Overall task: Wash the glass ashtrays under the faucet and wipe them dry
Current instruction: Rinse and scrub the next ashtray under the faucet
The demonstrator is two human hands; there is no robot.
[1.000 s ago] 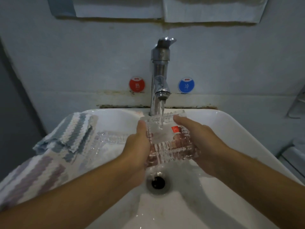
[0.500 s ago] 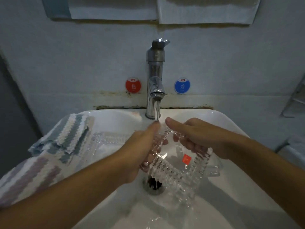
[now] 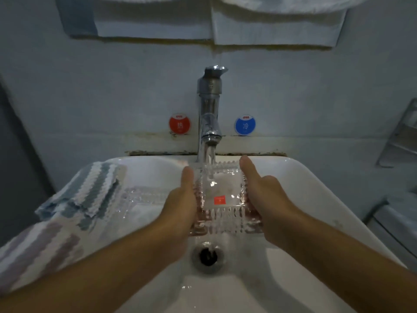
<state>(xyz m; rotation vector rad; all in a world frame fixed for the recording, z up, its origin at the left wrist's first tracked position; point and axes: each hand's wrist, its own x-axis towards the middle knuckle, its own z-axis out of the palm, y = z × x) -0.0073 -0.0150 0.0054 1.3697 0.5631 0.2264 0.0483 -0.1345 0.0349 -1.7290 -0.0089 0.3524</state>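
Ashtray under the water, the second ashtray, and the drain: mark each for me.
ashtray under the water (image 3: 220,193), head view, flat clear base
second ashtray (image 3: 144,196), head view, ribbed rim
drain (image 3: 208,256), head view, dark opening

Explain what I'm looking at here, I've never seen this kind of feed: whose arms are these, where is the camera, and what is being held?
There is no machine here: a person wears one wide-angle camera on the head, looking forward and down, so both arms reach in from the bottom. The left hand and right hand grip opposite sides of a square cut-glass ashtray with a small red sticker. Water runs from the chrome faucet onto it, above the drain of the white sink. On the sink's left side lies a striped cloth, with a second glass ashtray beside it. Red and blue round labels flank the faucet.
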